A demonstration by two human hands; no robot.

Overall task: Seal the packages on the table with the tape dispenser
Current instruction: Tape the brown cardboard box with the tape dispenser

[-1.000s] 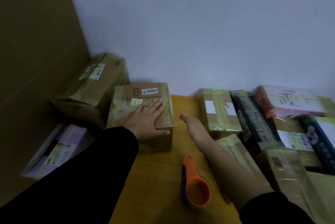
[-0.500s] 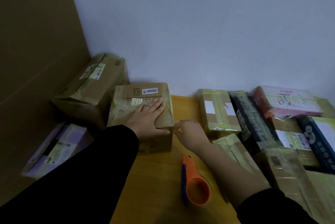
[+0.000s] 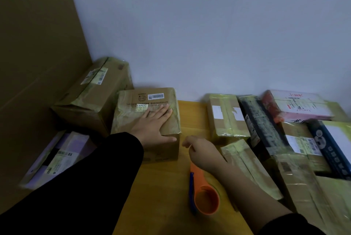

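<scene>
Left hand [image 3: 153, 126]: laid flat on box [image 3: 133, 120] at the table's [image 3: 163, 187] left edge, so it is steadied.
Right hand [image 3: 203, 153]: loosely curled, apparently empty.
Dispenser [image 3: 206, 199]: laid near front edge, within reach.

The left hand [image 3: 153, 126] lies flat, fingers straight, on top of a taped cardboard box [image 3: 131, 118] with a barcode label. The box stands on the wooden table [image 3: 163, 187] beside a larger brown box [image 3: 95, 99], with a purple-wrapped parcel [image 3: 57, 156] further left. The right hand [image 3: 203, 153] hangs just right of the box's near corner, fingers loosely curled with nothing visible in them, above the tip of the orange-and-blue tape dispenser [image 3: 206, 202] lying on the table. To the right, taped packages crowd together, among them a pink-and-red parcel [image 3: 298, 107] and a dark blue one [image 3: 334, 149].
</scene>
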